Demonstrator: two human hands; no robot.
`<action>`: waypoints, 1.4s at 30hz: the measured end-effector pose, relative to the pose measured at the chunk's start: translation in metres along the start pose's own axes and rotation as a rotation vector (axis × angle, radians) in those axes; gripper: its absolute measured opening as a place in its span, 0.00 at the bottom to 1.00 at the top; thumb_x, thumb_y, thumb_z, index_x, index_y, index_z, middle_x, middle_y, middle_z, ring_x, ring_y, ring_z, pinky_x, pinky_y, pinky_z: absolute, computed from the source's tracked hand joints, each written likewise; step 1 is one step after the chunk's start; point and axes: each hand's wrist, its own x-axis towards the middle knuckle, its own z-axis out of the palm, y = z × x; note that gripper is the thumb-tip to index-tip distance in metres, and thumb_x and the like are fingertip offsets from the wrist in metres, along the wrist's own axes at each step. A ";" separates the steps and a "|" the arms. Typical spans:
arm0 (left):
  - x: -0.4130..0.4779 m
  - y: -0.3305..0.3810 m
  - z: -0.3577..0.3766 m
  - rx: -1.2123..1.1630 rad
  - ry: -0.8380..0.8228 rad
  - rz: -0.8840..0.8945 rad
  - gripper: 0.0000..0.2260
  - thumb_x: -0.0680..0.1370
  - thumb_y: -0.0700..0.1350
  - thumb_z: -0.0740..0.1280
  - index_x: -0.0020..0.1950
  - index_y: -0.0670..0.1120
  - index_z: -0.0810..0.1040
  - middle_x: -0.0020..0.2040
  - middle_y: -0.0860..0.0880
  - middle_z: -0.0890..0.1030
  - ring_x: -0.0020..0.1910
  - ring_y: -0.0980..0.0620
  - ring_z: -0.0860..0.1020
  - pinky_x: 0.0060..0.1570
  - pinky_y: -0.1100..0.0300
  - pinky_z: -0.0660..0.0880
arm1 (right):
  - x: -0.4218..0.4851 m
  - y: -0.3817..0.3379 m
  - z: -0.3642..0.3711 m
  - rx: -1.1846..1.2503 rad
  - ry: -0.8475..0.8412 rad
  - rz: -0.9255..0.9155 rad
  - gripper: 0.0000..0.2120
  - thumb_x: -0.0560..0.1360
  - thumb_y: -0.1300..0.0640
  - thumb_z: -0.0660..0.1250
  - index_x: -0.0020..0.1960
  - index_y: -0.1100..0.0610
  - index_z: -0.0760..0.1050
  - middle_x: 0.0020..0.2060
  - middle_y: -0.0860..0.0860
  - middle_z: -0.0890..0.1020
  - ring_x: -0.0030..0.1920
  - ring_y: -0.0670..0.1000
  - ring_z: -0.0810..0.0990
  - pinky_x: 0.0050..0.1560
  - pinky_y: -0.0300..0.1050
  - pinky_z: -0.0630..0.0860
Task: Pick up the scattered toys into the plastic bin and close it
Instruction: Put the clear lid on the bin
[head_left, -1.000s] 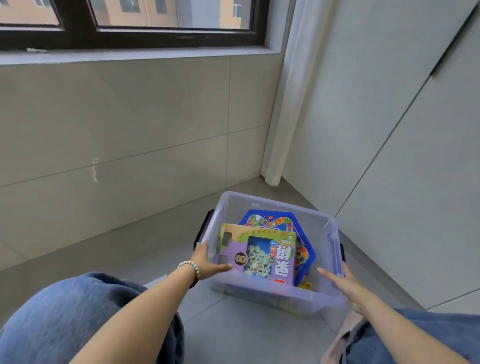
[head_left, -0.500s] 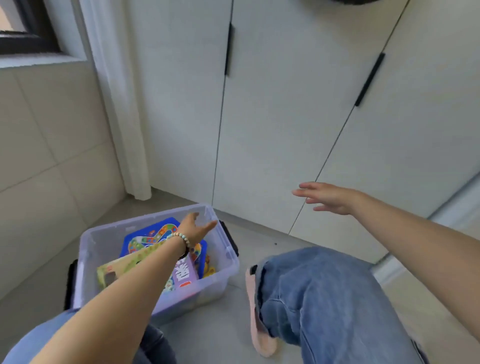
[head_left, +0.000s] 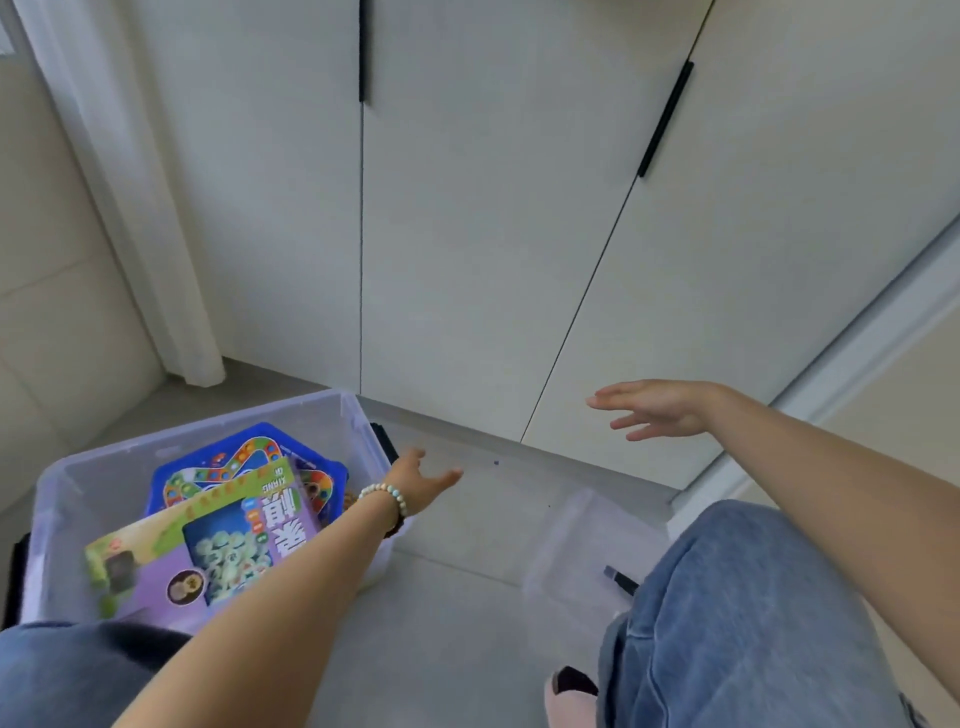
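The clear plastic bin sits open on the grey floor near the corner. Inside it a blue hexagonal game board lies under a green-and-purple toy box that leans across it. The see-through lid lies flat on the floor just right of the bin, its far edge close to the cabinet doors and its right end beside a denim-clad knee. Bare floor shows nearer the person. The left hand, with a bead bracelet, reaches over the lid with its fingers straight and holding nothing; whether they touch it I cannot tell. The right hand hangs in the air before the doors, fingers spread and empty.
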 end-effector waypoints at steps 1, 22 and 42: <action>0.005 0.004 0.006 0.006 -0.012 -0.008 0.37 0.74 0.58 0.67 0.75 0.42 0.57 0.73 0.42 0.63 0.71 0.44 0.65 0.69 0.53 0.63 | 0.005 0.010 -0.008 0.016 0.004 0.010 0.31 0.74 0.47 0.67 0.73 0.55 0.61 0.73 0.47 0.63 0.70 0.53 0.66 0.70 0.50 0.66; 0.187 0.032 0.286 0.541 -0.459 -0.113 0.54 0.66 0.70 0.66 0.77 0.44 0.40 0.78 0.45 0.45 0.76 0.44 0.50 0.74 0.48 0.53 | 0.074 0.443 0.002 0.537 0.420 0.605 0.62 0.55 0.38 0.78 0.76 0.54 0.45 0.75 0.53 0.53 0.74 0.55 0.56 0.72 0.51 0.59; 0.160 0.018 0.262 0.195 -0.174 -0.261 0.49 0.64 0.59 0.76 0.74 0.42 0.54 0.69 0.42 0.59 0.67 0.41 0.65 0.67 0.46 0.65 | 0.081 0.429 0.055 0.964 0.586 0.558 0.72 0.40 0.37 0.80 0.76 0.55 0.50 0.72 0.53 0.59 0.70 0.57 0.63 0.69 0.55 0.64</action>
